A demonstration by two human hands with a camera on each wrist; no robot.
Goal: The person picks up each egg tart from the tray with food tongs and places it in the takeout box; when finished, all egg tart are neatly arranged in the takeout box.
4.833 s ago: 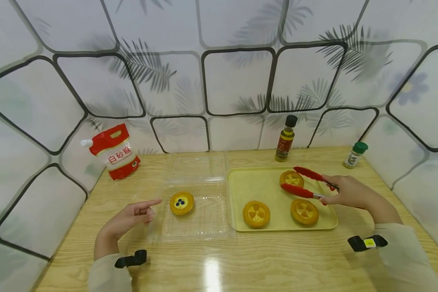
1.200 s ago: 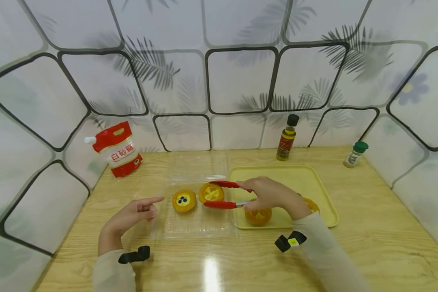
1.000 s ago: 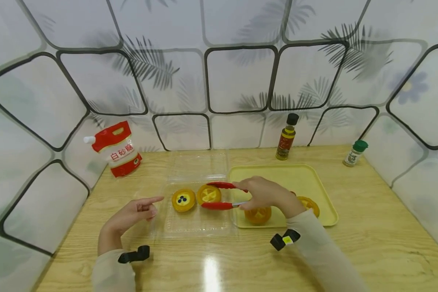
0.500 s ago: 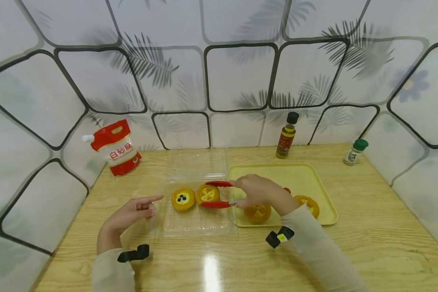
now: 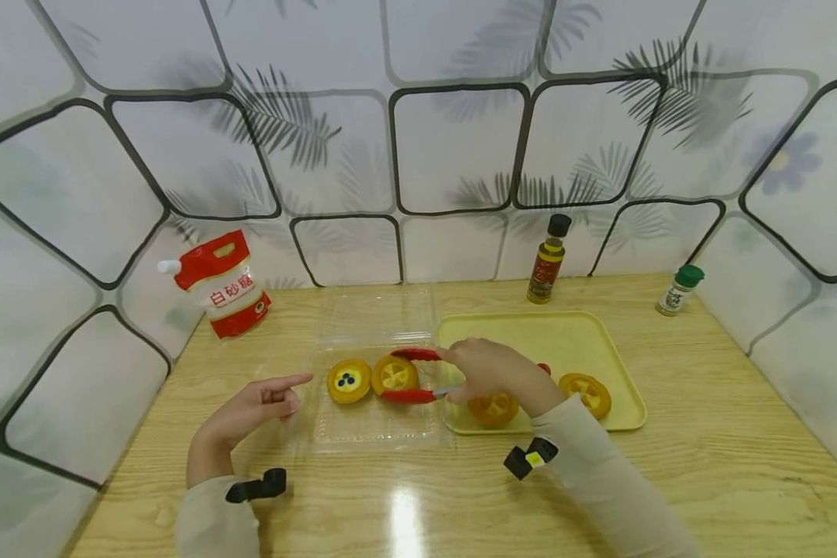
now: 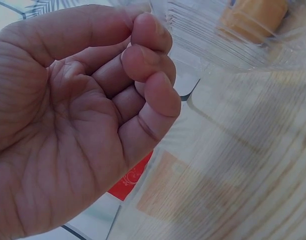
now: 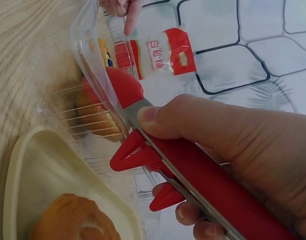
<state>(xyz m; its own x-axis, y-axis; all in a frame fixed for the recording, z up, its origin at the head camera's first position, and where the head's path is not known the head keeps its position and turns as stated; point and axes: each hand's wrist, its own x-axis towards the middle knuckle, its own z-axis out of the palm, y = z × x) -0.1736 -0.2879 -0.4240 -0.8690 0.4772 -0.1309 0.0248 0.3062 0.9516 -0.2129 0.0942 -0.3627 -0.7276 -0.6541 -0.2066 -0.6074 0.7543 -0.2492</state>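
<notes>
My right hand [image 5: 491, 373] grips red-tipped tongs [image 5: 410, 397], their arms either side of a yellow-topped tart [image 5: 395, 375] inside the clear plastic container [image 5: 363, 435]. Close against that tart on its left is a tart with blueberries [image 5: 349, 381]. In the right wrist view the thumb presses along the metal of the tongs [image 7: 193, 175], whose tip passes behind the container's clear wall. My left hand [image 5: 251, 415] is at the container's left edge, index finger extended to the rim and the other fingers loosely bent, holding nothing.
A yellow tray [image 5: 565, 329] right of the container bears one tart [image 5: 586, 394] and another tart [image 5: 491, 411], partly hidden under my right hand. Behind stand a red-and-white sugar pouch [image 5: 226, 287], a dark-capped bottle [image 5: 546, 263] and a green-capped shaker [image 5: 678, 293].
The tongs have carried the yellow-topped tart from the tray's back leftward into the container. Over the last second it has slid slightly further left, up against the blueberry tart. My left hand stays put.
</notes>
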